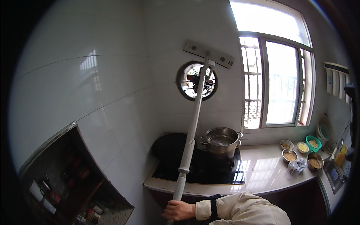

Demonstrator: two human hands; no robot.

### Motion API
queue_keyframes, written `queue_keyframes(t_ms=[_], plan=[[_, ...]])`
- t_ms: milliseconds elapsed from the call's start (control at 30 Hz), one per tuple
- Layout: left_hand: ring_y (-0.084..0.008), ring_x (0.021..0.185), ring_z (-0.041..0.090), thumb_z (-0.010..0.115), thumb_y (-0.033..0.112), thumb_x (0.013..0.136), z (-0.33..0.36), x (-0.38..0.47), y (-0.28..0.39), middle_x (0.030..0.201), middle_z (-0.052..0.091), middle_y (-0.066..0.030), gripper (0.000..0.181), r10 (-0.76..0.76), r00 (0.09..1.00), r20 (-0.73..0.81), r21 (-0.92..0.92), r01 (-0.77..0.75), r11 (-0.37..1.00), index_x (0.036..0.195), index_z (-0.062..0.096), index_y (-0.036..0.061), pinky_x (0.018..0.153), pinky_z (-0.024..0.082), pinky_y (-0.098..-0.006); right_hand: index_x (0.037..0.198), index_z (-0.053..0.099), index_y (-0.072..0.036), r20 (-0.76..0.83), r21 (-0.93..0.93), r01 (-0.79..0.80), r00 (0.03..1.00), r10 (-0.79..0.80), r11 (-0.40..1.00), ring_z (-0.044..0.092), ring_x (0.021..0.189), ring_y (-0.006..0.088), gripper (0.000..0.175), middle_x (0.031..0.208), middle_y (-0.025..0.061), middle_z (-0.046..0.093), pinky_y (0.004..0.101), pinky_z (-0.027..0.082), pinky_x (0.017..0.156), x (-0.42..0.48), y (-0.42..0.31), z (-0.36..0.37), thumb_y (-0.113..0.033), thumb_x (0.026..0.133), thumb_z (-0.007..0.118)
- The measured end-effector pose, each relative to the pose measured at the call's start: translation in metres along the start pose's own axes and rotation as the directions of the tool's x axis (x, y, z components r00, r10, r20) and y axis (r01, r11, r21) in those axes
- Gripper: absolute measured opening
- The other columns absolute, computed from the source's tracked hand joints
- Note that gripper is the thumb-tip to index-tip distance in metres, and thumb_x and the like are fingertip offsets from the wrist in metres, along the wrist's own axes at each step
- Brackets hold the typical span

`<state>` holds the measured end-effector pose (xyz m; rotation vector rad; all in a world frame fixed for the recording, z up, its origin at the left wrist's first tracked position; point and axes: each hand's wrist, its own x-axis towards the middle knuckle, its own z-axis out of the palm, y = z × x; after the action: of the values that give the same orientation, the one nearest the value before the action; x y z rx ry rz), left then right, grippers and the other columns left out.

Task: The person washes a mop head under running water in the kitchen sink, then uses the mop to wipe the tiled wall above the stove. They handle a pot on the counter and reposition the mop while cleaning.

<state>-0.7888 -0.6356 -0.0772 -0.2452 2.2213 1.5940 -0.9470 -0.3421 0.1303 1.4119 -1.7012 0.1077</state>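
Note:
My right hand (180, 210), in a cream sleeve with a black strap, grips the lower part of a long pale pole (194, 123). The pole rises steeply away from me, passing in front of the stove and a round exhaust fan (194, 80). At its top a flat, rectangular mop head (208, 53) lies tilted at the tiled wall (168, 33), just above the fan. Whether the head presses on the tiles, I cannot tell. My left hand is out of view.
A steel steamer pot (222, 140) and a dark wok (168, 146) stand on the black glass cooktop (205, 177). Several bowls of food and a plastic bag (296, 166) sit on the counter (263, 168), near the sink (333, 174). A shelf unit (104, 182) holds bottles. A window (281, 81) is at right.

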Motion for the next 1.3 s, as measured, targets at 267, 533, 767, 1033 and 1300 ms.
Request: queue_keyframes(t_ms=[267,533,767,1033,1300], plan=[[-0.0115,0.046,0.045,0.044,0.030,0.094,0.031,0.037,0.085,0.053,0.047,-0.0013,0.030,0.459,0.888,0.018,-0.249,-0.441,0.863,0.072,0.047,0.0095,0.043,0.035,-0.0258,0.062,0.050,-0.015,0.194,-0.340,0.136,0.978,-0.072,0.930,0.051,0.057,0.0124,0.013,0.058,-0.0036,0.047,0.0274,0.039,0.059,0.027,0.115,-0.023,-0.014,0.067,0.062],[-0.0123,0.037,0.043,0.044,0.059,0.085,0.012,0.066,0.392,0.049,0.042,-0.0021,0.053,0.479,0.868,0.132,-0.378,-0.403,0.834,0.079,0.045,0.0071,0.037,0.038,-0.0256,0.059,0.056,-0.012,0.108,-0.601,0.048,0.994,0.022,0.798,0.055,0.068,0.0177,0.010,0.063,-0.0002,0.055,0.0291,0.046,0.072,0.141,0.348,-0.089,-0.010,0.066,0.062],[-0.0118,0.035,0.043,0.042,0.058,0.086,0.030,0.102,0.383,0.050,0.044,-0.0026,0.052,0.480,0.875,0.061,-0.323,-0.438,0.839,0.079,0.047,0.0071,0.035,0.037,-0.0242,0.061,0.055,-0.018,0.108,-0.634,0.045,0.994,0.031,0.772,0.052,0.067,0.0175,0.012,0.065,-0.0019,0.054,0.0282,0.043,0.072,0.123,0.361,-0.066,-0.010,0.062,0.064],[-0.0077,0.034,0.035,0.045,0.030,0.093,0.055,0.054,0.191,0.044,0.040,0.0021,0.039,0.334,0.938,-0.097,-0.479,-0.338,0.810,0.060,0.043,0.0104,0.033,0.027,-0.0249,0.063,0.051,-0.011,-0.033,-0.183,0.207,0.976,-0.217,0.961,0.049,0.063,0.0146,0.012,0.061,-0.0007,0.046,0.0278,0.039,0.067,0.057,0.196,-0.016,-0.014,0.070,0.061],[-0.0151,0.045,0.042,0.051,0.028,0.088,0.071,0.021,0.177,0.052,0.049,-0.0044,0.031,0.531,0.576,-0.622,0.276,-0.473,0.837,0.071,0.052,0.0029,0.042,0.035,-0.0324,0.066,0.053,-0.007,-0.313,-0.199,0.280,0.890,-0.332,0.939,0.051,0.064,0.0152,0.007,0.064,0.0016,0.049,0.0282,0.041,0.071,0.086,0.188,-0.032,-0.010,0.066,0.060]])
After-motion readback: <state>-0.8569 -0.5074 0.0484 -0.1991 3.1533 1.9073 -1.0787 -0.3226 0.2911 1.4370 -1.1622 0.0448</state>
